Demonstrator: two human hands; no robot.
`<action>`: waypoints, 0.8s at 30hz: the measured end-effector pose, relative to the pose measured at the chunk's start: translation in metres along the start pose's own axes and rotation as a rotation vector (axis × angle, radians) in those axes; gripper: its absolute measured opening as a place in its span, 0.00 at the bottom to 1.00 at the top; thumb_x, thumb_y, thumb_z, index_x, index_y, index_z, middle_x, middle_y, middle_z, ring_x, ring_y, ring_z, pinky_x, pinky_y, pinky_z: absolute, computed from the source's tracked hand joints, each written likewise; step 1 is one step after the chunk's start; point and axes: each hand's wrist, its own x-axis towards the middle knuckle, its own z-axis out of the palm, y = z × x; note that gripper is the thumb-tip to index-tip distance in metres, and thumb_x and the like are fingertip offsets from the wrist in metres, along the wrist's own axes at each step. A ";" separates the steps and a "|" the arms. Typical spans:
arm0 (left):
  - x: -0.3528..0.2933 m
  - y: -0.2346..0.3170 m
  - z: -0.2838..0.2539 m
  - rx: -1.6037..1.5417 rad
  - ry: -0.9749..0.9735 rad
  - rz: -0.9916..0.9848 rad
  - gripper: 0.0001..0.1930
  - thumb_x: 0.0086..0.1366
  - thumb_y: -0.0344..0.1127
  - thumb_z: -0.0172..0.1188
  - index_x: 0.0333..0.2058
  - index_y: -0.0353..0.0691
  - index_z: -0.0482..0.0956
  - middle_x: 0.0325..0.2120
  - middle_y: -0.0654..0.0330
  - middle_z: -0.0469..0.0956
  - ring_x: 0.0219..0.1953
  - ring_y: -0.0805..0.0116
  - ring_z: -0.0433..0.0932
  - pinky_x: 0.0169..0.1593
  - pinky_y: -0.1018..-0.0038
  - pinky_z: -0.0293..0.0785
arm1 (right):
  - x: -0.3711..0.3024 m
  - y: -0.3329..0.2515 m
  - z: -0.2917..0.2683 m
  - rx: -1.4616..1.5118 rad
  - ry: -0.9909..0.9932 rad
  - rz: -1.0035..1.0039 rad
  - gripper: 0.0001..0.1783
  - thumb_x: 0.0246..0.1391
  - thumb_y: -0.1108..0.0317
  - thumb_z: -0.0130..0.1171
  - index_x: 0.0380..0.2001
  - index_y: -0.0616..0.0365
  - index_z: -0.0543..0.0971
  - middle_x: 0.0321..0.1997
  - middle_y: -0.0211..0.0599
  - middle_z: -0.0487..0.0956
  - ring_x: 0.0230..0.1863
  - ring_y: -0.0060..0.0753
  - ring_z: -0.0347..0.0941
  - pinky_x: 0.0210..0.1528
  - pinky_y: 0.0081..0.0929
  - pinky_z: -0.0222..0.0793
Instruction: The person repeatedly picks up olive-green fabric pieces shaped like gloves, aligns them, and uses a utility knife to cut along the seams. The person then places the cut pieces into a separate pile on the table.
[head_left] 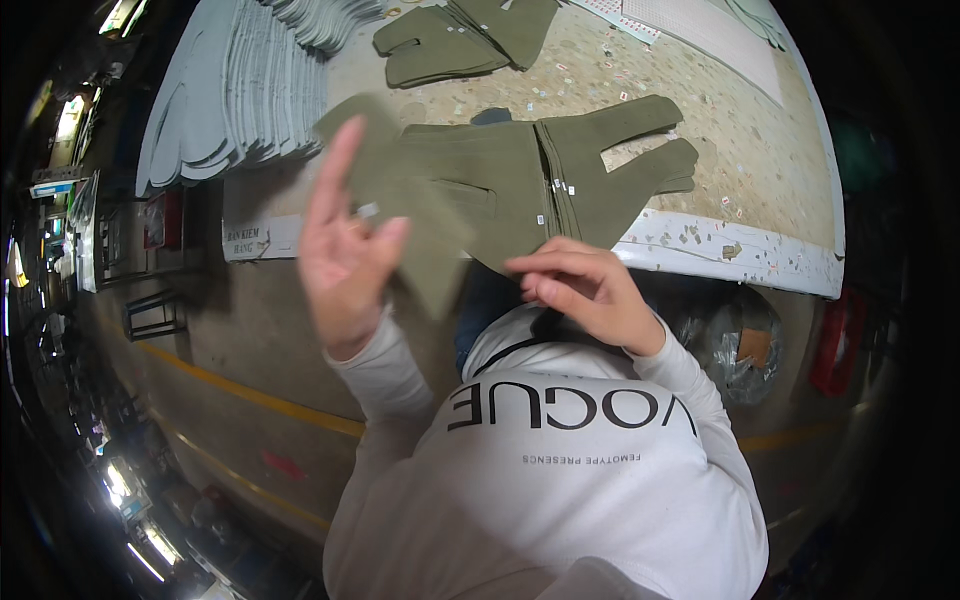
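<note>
My left hand [345,250] is raised at the table's near left edge, palm up, with index finger and thumb stretched out and the other fingers folded. An olive fabric piece [432,235], blurred by motion, hangs tilted against that hand, apparently held by the folded fingers, which are partly hidden. Beside it lies a stack of olive fabric pieces [490,155] with small white stickers, split by a dark gap. My right hand [590,290] is at the stack's near edge, its index finger reaching toward the cloth. Its fingers are loosely bent and nothing shows between them.
Light grey cut pieces [235,90] form a large pile at the table's far left. Another olive stack [450,45] lies at the back. Small stickers and scraps are scattered on the table [760,170]. A stool [155,315] and a plastic bag [745,350] stand below.
</note>
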 end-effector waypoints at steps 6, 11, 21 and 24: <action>0.009 -0.034 0.061 0.033 -0.390 -0.205 0.42 0.57 0.16 0.59 0.69 0.36 0.52 0.63 0.52 0.60 0.40 0.77 0.77 0.36 0.85 0.75 | 0.016 -0.002 -0.023 1.200 0.042 -0.199 0.46 0.63 0.33 0.39 0.69 0.59 0.51 0.71 0.45 0.58 0.72 0.42 0.54 0.70 0.42 0.54; 0.016 -0.068 0.064 0.232 -0.456 -0.376 0.41 0.56 0.15 0.60 0.68 0.37 0.57 0.60 0.58 0.62 0.33 0.86 0.72 0.31 0.89 0.71 | 0.017 -0.008 -0.063 1.040 0.337 -0.189 0.41 0.64 0.47 0.49 0.70 0.59 0.48 0.73 0.58 0.48 0.74 0.51 0.46 0.74 0.45 0.46; -0.018 -0.058 0.053 0.798 -0.082 0.049 0.21 0.55 0.26 0.67 0.49 0.36 0.78 0.39 0.57 0.73 0.17 0.80 0.68 0.23 0.83 0.65 | -0.011 -0.014 -0.077 0.212 0.750 -0.354 0.36 0.61 0.70 0.53 0.69 0.60 0.53 0.70 0.52 0.60 0.71 0.42 0.54 0.72 0.35 0.48; -0.035 -0.048 0.024 0.781 -0.141 -0.097 0.10 0.61 0.31 0.64 0.40 0.34 0.83 0.26 0.62 0.78 0.17 0.82 0.70 0.22 0.84 0.65 | -0.030 -0.022 -0.077 -0.535 0.872 -0.335 0.23 0.52 0.77 0.60 0.54 0.61 0.75 0.57 0.44 0.75 0.61 0.41 0.68 0.63 0.34 0.63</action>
